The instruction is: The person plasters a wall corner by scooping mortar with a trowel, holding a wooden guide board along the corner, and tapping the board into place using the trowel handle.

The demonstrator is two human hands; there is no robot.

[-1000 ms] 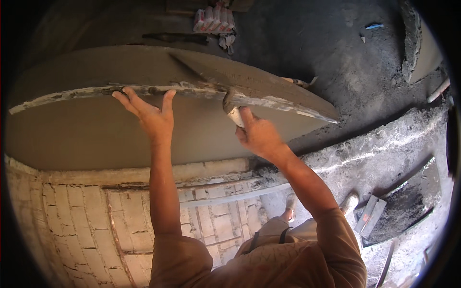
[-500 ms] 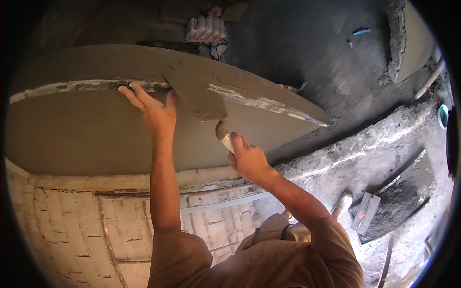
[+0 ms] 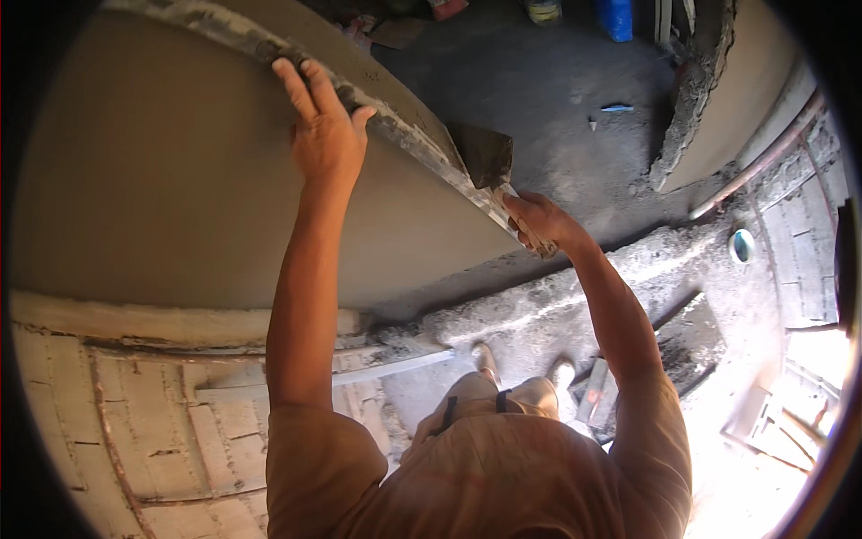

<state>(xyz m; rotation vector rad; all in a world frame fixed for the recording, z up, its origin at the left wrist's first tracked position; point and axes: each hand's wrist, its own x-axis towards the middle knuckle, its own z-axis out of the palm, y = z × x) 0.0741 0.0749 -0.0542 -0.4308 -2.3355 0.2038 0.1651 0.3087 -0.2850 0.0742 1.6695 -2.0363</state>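
Note:
A long, mortar-smeared straightedge [image 3: 420,145] runs along the edge of a smooth plastered wall [image 3: 180,171]. My left hand [image 3: 325,135] lies against it with fingers stretched and spread, the fingertips on the strip. My right hand [image 3: 539,221], near the strip's right end, is wrapped around the handle of a trowel [image 3: 485,154]. The trowel's dark, squarish blade points up and left, beside the wall's edge. From this angle I cannot tell whether the blade touches the mortar. A narrow band of plaster [image 3: 377,76] shows on the far side of the strip.
Unplastered blockwork [image 3: 171,431] is at lower left. Beyond the edge lies a grey floor with a blue piece [image 3: 617,108] and a blue container [image 3: 616,20]. A rough-edged wall end [image 3: 691,108] stands right. Near my feet are a float [image 3: 593,391] and a mortar board [image 3: 687,341].
My right hand has drawn the trowel off the plaster to the strip's right end. My left hand stays on the strip. The view has turned, showing more floor at right.

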